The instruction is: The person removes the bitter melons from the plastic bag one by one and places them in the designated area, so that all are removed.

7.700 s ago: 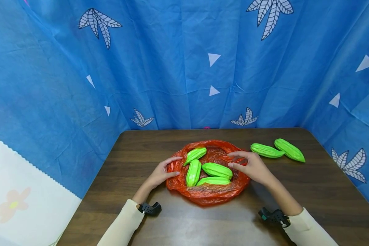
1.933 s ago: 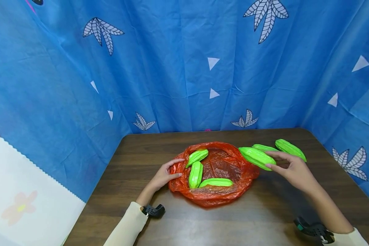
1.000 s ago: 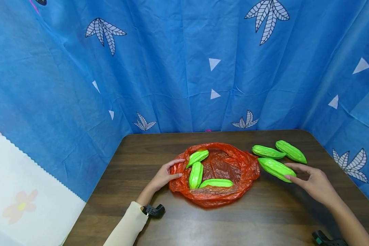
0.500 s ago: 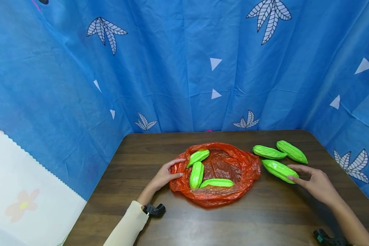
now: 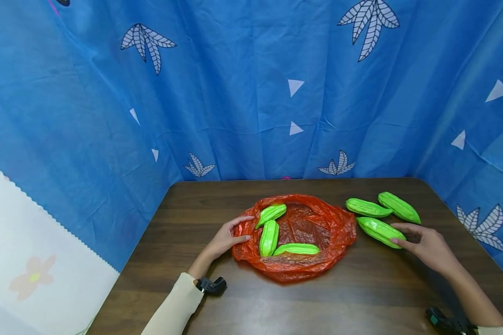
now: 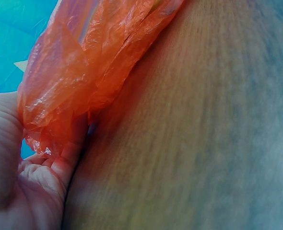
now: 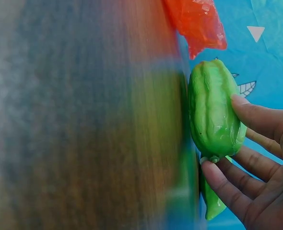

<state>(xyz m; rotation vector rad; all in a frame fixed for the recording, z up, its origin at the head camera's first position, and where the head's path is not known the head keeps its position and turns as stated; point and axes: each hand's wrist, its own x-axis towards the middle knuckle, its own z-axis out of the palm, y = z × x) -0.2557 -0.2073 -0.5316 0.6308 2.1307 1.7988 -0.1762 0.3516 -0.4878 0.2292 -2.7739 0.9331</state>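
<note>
A crumpled red plastic bag (image 5: 293, 272) lies wide-mouthed at mid-table, with three bright green ridged bitter melons inside: one at the back (image 5: 271, 213), one at the left (image 5: 269, 238) and one along the front (image 5: 297, 249). My left hand (image 5: 224, 239) holds the bag's left rim, its plastic between thumb and fingers in the left wrist view. To the right of the bag, my right hand (image 5: 429, 246) grips the near end of another bitter melon (image 5: 377, 230) low at the tabletop, thumb on one side and fingers on the other (image 7: 216, 110).
Just behind the held one lie two more bitter melons, one nearer the bag (image 5: 366, 207) and one farther right (image 5: 399, 207). The dark wooden table (image 5: 201, 200) ends at a blue patterned curtain (image 5: 234, 93). A white cloth (image 5: 46, 260) hangs at the left.
A bitter melon has come out of the bag in my right hand, moved right and down beside the two others. In the last half second little moves. My left hand stays at the rim.
</note>
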